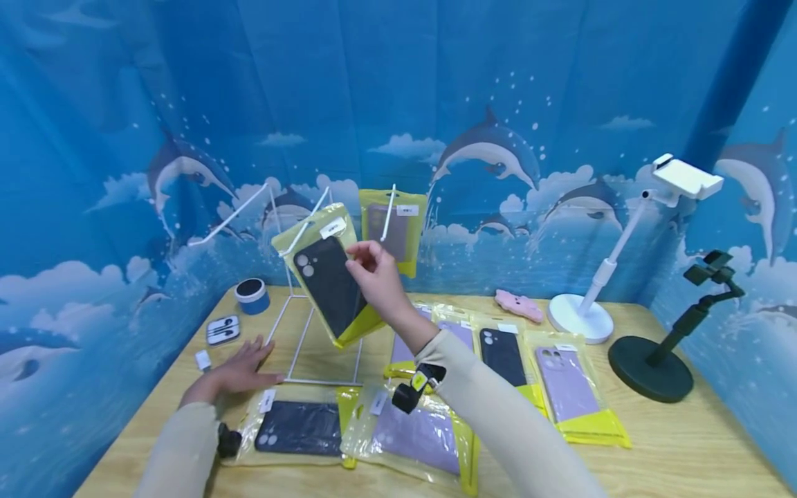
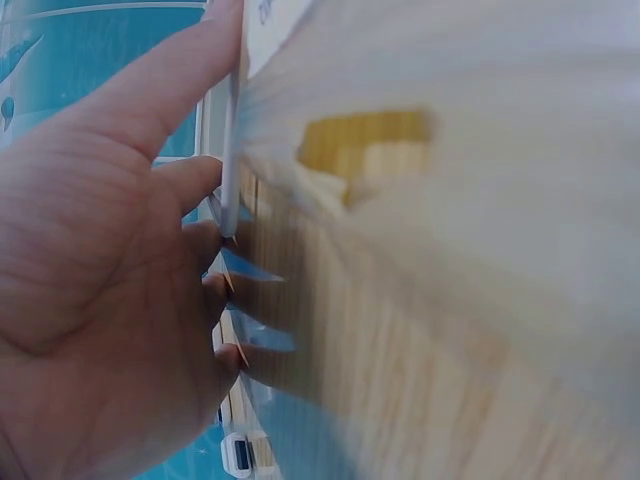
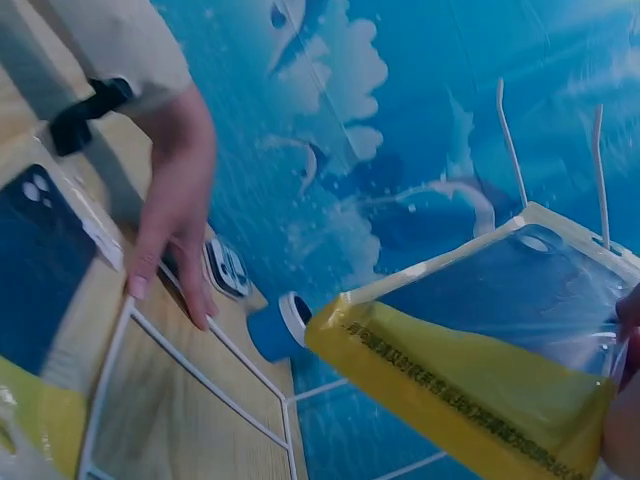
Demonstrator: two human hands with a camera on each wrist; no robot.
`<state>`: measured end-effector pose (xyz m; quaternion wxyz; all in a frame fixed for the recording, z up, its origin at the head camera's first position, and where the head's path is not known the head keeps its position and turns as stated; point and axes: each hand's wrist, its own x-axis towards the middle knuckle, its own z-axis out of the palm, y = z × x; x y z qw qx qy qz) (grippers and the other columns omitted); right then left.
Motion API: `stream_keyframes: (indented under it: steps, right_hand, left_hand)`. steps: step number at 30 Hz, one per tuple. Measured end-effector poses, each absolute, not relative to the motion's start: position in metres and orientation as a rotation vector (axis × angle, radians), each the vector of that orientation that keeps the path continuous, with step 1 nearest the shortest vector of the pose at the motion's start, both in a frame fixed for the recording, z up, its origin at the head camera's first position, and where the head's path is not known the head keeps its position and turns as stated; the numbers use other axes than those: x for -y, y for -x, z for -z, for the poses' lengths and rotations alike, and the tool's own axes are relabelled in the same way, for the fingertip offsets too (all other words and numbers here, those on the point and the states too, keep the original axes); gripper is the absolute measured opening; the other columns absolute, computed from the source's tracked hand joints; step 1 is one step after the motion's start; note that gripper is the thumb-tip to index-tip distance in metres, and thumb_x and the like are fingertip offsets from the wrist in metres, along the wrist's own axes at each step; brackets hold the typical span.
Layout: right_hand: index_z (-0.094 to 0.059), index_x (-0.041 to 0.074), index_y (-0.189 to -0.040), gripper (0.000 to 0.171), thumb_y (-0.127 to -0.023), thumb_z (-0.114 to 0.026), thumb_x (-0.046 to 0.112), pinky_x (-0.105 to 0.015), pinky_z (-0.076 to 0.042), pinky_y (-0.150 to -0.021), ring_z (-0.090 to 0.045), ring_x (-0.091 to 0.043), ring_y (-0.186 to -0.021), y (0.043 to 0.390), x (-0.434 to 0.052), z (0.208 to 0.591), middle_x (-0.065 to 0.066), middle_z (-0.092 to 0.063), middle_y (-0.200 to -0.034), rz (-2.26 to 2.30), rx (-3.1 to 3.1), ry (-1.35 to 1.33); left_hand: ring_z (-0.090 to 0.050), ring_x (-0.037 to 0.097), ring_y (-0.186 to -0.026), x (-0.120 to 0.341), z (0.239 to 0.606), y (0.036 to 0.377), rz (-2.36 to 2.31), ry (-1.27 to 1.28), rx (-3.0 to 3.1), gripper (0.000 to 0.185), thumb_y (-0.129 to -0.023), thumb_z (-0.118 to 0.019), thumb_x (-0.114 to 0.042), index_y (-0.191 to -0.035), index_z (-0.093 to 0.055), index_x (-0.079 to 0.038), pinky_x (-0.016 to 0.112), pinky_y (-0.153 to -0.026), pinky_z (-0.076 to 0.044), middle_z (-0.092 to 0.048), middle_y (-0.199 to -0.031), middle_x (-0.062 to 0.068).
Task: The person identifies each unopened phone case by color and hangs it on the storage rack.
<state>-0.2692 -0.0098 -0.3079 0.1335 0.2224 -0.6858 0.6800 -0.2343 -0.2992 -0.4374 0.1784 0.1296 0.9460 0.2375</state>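
My right hand [image 1: 382, 280] pinches the side edge of a bagged black phone case [image 1: 326, 287], a clear pouch with a yellow bottom, held tilted in the air. The top of this pouch overlaps a prong of the white wire display rack [image 1: 320, 382]. Low at the rack's near left corner, my left hand [image 1: 244, 370] rests with fingers spread, thumb and fingers at the base wire. A second bagged phone case [image 1: 407, 235] hangs on the right prong. In the right wrist view, the yellow back [image 3: 440, 390] of the held pouch shows dark printed text.
Bagged black [image 1: 299, 429] and purple [image 1: 414, 439] cases lie in front of the rack, with several more to its right. At the left are a blue round tin [image 1: 252, 297] and boxed earphones [image 1: 223, 330]. White [image 1: 579, 318] and black [image 1: 650, 366] stands occupy the right side.
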Motion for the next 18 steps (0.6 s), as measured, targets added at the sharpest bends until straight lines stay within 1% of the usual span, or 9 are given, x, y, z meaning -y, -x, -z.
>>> stream_keyframes:
  steps: [7, 10, 13, 15, 18]
  right_hand:
    - [-0.059, -0.012, -0.099, 0.016, -0.083, -0.059, -0.011, -0.012, -0.041, -0.063, -0.047, -0.003, -0.069, 0.295, 0.019, 0.305, -0.001, -0.055, -0.077, -2.013, 1.922, -0.467]
    - [-0.059, -0.013, -0.097, 0.017, -0.081, -0.059, -0.013, -0.012, -0.040, -0.062, -0.047, -0.002, -0.067, 0.302, 0.019, 0.306, -0.002, -0.055, -0.076, -1.994, 1.925, -0.458]
    - [-0.058, -0.015, -0.096, 0.017, -0.078, -0.057, -0.015, -0.012, -0.040, -0.062, -0.046, -0.002, -0.066, 0.308, 0.016, 0.309, -0.005, -0.057, -0.076, -1.955, 1.937, -0.488]
    - [-0.059, -0.014, -0.095, 0.018, -0.077, -0.057, -0.016, -0.013, -0.041, -0.063, -0.047, -0.003, -0.067, 0.310, 0.011, 0.314, -0.007, -0.057, -0.077, -1.893, 1.984, -0.495]
    - [-0.061, -0.010, -0.095, 0.018, -0.078, -0.058, -0.015, -0.013, -0.042, -0.065, -0.048, -0.005, -0.070, 0.312, -0.001, 0.324, -0.007, -0.058, -0.079, -1.788, 2.077, -0.454]
  left_hand:
    - [0.005, 0.058, -0.133, 0.298, 0.438, 0.234, -0.670, -0.322, -2.664, 0.093, -0.087, -0.060, -0.050, -0.146, -0.017, 0.009, 0.070, -0.105, -0.003, 0.002, -0.148, 0.038]
    - [0.005, 0.057, -0.134, 0.298, 0.440, 0.234, -0.659, -0.306, -2.661, 0.094, -0.087, -0.060, -0.052, -0.146, -0.017, 0.007, 0.070, -0.105, -0.003, 0.002, -0.149, 0.037]
    - [0.005, 0.057, -0.134, 0.299, 0.440, 0.235, -0.654, -0.306, -2.668, 0.094, -0.087, -0.060, -0.052, -0.147, -0.017, 0.007, 0.071, -0.104, -0.003, 0.002, -0.149, 0.037]
    - [0.005, 0.057, -0.134, 0.300, 0.441, 0.235, -0.658, -0.302, -2.667, 0.094, -0.087, -0.060, -0.052, -0.147, -0.017, 0.007, 0.071, -0.104, -0.003, 0.003, -0.149, 0.037]
    - [0.006, 0.057, -0.134, 0.300, 0.442, 0.235, -0.667, -0.299, -2.668, 0.094, -0.087, -0.060, -0.052, -0.147, -0.016, 0.006, 0.071, -0.104, -0.002, 0.003, -0.149, 0.037]
